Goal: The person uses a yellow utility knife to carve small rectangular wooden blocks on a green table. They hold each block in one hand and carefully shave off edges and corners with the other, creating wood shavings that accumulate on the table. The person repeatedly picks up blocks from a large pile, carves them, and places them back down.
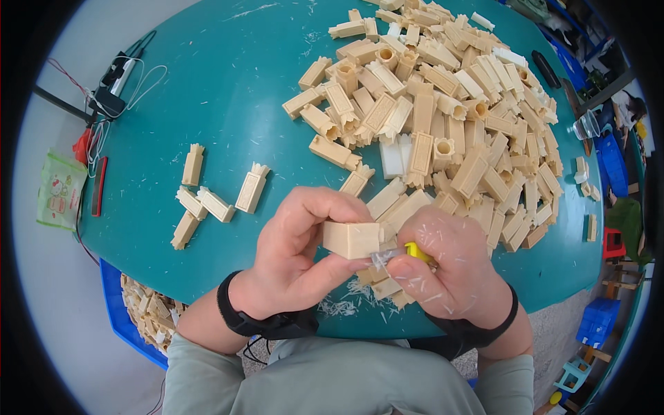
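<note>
Between the thumb and fingers of my left hand (297,252) is a beige plastic block (349,240), its smooth, squarish end facing up toward me. My right hand (449,266) grips a yellow utility knife (418,253); most of its handle is hidden in the fist. Its grey blade end (384,258) meets the block's right lower edge. White shavings cling to my right fingers and thumb. More thin shavings (349,304) lie on the table below the hands. A big heap of similar beige blocks (422,104) spreads just beyond both hands.
Several separate blocks (216,205) lie on the green table (228,90) at left. A blue bin (117,315) full of blocks stands below the left table edge. A power strip (114,83) with cables is at far left. A clear cup (586,126) stands near the right edge.
</note>
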Demonstrator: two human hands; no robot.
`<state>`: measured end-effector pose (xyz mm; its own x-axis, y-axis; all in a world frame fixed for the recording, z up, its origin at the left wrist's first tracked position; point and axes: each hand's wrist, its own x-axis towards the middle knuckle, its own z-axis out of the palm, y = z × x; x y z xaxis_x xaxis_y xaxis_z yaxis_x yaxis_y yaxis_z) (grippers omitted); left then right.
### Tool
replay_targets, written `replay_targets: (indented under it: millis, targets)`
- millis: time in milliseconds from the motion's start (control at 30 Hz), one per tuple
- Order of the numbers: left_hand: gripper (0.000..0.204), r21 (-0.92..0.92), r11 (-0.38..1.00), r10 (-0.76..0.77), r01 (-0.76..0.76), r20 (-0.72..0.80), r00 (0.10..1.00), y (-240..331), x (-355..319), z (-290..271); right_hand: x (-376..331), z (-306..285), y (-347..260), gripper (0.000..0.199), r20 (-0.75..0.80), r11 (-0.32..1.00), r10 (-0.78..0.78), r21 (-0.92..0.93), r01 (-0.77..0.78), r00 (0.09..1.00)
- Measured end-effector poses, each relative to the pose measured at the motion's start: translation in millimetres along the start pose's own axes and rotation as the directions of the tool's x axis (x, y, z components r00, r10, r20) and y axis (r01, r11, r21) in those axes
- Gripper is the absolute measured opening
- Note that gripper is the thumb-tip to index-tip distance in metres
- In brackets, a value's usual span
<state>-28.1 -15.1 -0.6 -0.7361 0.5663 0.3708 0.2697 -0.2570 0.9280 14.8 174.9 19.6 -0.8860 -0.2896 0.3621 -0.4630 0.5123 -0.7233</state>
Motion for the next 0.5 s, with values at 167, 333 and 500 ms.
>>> replay_targets:
  millis: [167,333,500]
  targets:
    - [0.033,-0.051,0.995,-0.083,0.084,0.024,0.996,5,0,3,2,-3,6,0.029,-0.065,0.994,-0.037,-0.100,0.031,0.997]
    - [0.033,-0.130,0.984,-0.107,0.119,0.099,0.989,9,-2,1,3,-5,10,0.029,-0.113,0.982,0.058,-0.173,-0.077,0.992]
    - [0.040,-0.187,0.966,-0.167,0.177,0.067,0.984,13,1,3,4,-8,3,0.028,-0.142,0.983,0.180,0.047,-0.175,0.973]
